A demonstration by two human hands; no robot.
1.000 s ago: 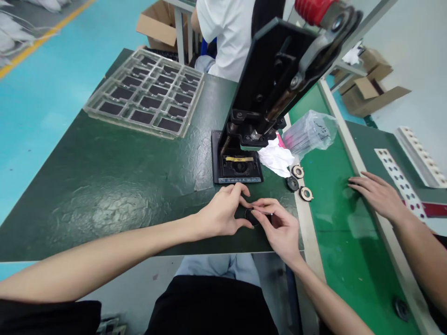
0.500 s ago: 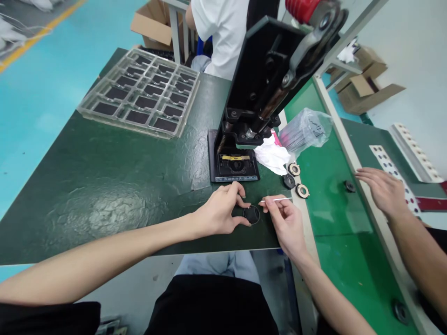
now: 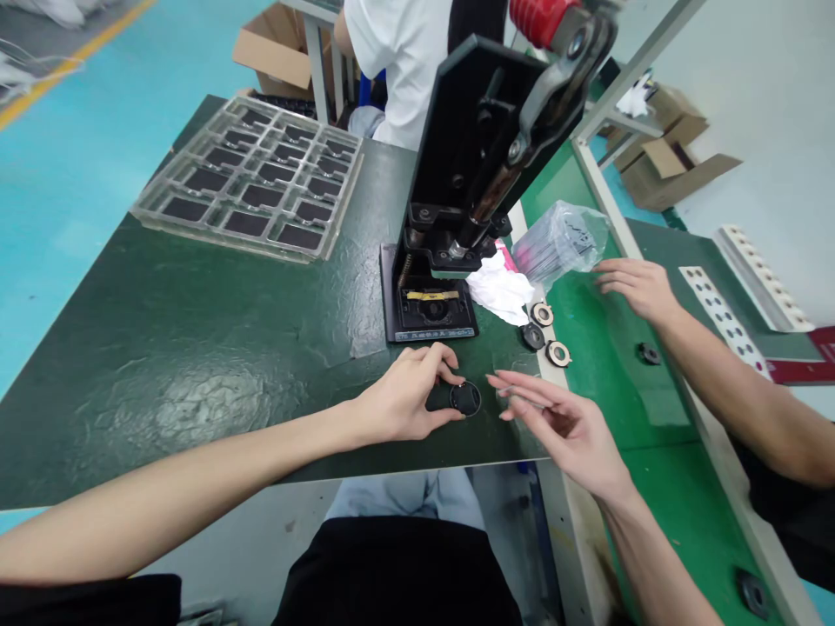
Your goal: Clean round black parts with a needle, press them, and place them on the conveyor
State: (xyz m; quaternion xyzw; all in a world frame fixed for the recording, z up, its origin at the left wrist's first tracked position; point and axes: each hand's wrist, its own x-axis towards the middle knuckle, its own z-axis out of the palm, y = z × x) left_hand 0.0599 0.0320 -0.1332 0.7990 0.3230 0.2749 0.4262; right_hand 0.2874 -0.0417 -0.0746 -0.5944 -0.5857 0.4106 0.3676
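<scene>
My left hand (image 3: 417, 396) grips a round black part (image 3: 465, 398) between thumb and fingers, low over the dark green tabletop near its front edge. Just to the right, my right hand (image 3: 561, 417) pinches a thin, light-coloured stick (image 3: 525, 398) whose exact kind I cannot make out. Its tip points toward the round part but stays apart from it. Behind both hands stands a black hand press (image 3: 483, 156) with a red handle grip. A small fixture (image 3: 433, 309) with a yellow strip sits on the press base.
A clear compartment tray (image 3: 251, 183) of dark pieces lies back left. Several ring-shaped parts (image 3: 541, 314), white tissue (image 3: 501, 291) and a plastic bag of strips (image 3: 562, 243) are right of the press. A co-worker's hand (image 3: 636, 287) reaches over the green conveyor (image 3: 619, 391).
My right hand has turned and shifted slightly right, its fingers more extended, still with the stick. The co-worker's hand has moved toward the plastic bag. My left hand keeps hold of the part.
</scene>
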